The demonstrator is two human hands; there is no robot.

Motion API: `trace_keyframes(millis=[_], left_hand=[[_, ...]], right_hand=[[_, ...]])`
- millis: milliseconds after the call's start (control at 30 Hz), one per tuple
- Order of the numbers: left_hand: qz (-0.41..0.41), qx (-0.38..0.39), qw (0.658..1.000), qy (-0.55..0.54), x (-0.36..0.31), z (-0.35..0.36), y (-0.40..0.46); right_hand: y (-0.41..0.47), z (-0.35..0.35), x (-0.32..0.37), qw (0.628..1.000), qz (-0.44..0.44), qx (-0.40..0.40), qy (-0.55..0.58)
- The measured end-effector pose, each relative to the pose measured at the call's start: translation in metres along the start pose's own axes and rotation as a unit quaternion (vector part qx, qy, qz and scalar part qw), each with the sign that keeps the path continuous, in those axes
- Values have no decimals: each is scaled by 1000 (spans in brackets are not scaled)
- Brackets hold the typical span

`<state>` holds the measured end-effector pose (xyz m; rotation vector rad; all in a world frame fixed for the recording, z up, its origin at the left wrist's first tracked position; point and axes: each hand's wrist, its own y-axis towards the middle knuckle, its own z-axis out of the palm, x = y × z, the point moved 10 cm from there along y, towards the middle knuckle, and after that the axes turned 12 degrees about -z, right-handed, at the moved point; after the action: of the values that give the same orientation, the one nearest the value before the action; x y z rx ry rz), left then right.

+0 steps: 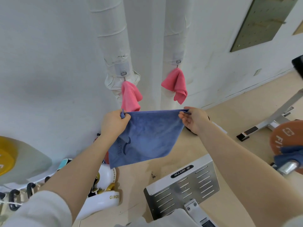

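Soft blue microfibre cloth [146,136], folded, stretched taut between both hands, top corners pinched by left hand [114,122] and right hand [194,120], body hanging slack below, two pink cloths [131,97] hung on wrapped white pipes [114,38] behind.

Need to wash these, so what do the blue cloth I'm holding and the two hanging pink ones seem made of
The blue cloth looks like microfibre or fine terry: matte, short fuzzy nap with brushed shading, hanging limp. The left pink cloth and right pink cloth show the same dull fuzzy surface and soft folds, so probably microfibre too; exact fibre can't be told.
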<state>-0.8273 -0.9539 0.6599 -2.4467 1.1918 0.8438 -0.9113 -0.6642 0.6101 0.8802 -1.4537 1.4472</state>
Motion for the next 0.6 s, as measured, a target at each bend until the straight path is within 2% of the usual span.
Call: trace_keyframes(millis=[133,267,300,367,433,500,533,600], left_hand=[[-25,10,999,-24,6,2,8],[-66,18,995,-70,11,7,8],[-89,25,990,-102,15,10,7],[-153,46,971,-179,24,17,6],[-217,69,942,-245,32,25,4],[-259,98,920,-279,36,32,5],[-274,110,912,-285,37,35,5],[-305,135,894,-300,39,42,6]], right_hand=[[10,-5,9,994,-44,21,-103],[8,3,-3,996,22,77,43],[6,8,-1,994,21,102,40],[6,9,6,989,-7,142,-47],[8,10,17,957,-89,185,-203],[10,10,30,883,-184,205,-381],[13,10,35,856,-216,200,-426],[18,11,40,842,-252,189,-439]])
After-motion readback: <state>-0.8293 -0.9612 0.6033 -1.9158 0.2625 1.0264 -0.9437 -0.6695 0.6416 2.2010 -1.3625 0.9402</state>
